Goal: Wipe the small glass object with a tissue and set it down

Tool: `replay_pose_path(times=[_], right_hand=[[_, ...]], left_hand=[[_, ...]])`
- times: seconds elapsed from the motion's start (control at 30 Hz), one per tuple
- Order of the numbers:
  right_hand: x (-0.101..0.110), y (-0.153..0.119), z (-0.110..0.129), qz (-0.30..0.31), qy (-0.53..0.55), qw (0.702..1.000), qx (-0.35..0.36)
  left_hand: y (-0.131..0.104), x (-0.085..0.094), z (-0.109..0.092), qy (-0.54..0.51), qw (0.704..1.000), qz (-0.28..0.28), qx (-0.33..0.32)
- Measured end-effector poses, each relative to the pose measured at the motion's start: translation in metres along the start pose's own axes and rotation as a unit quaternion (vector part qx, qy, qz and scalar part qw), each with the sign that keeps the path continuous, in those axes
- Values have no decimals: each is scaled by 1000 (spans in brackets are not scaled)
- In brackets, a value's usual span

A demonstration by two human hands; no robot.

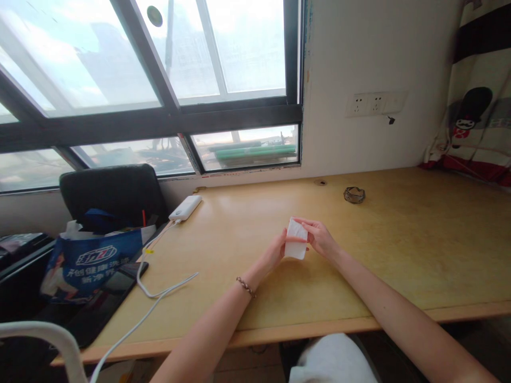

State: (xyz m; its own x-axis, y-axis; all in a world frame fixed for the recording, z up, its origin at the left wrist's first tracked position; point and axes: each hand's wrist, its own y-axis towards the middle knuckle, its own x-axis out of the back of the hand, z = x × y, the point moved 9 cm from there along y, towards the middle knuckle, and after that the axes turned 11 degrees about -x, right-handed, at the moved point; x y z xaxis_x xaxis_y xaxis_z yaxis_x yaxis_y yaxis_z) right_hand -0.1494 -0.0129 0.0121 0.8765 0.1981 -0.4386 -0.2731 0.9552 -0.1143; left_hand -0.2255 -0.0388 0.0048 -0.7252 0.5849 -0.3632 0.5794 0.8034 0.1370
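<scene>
Above the desk I hold a small white rectangular piece that looks like folded paper or tissue; its exact kind is unclear. My left hand grips its left side, with one finger lying across the front. My right hand pinches the right side and upper edge, some fingers hidden behind it. A braided bracelet circles my left wrist.
On the wooden desk lie a clear glass-like dish at the back and a white power bank with a white cable at the left. A blue bag rests on a black chair. Wall sockets are behind.
</scene>
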Motion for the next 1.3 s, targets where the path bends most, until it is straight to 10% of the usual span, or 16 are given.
replay_pose_path(times=[0.23,0.67,0.93,1.1,1.3], right_hand=[[40,6,12,-122,38,988,89],[58,2,18,-212,22,968,129],[89,1,16,-346,-218,902,137],[49,-2,25,-254,-329,890,189],[-12,-8,2,-103,-595,783,149]], left_hand=[[0,1,-2,26,1000,6,-4],[2,45,-22,81,978,-158,-105],[-5,67,-20,343,909,-224,-77],[-10,53,-44,525,815,-197,-148],[-7,9,-43,559,799,-20,-223]])
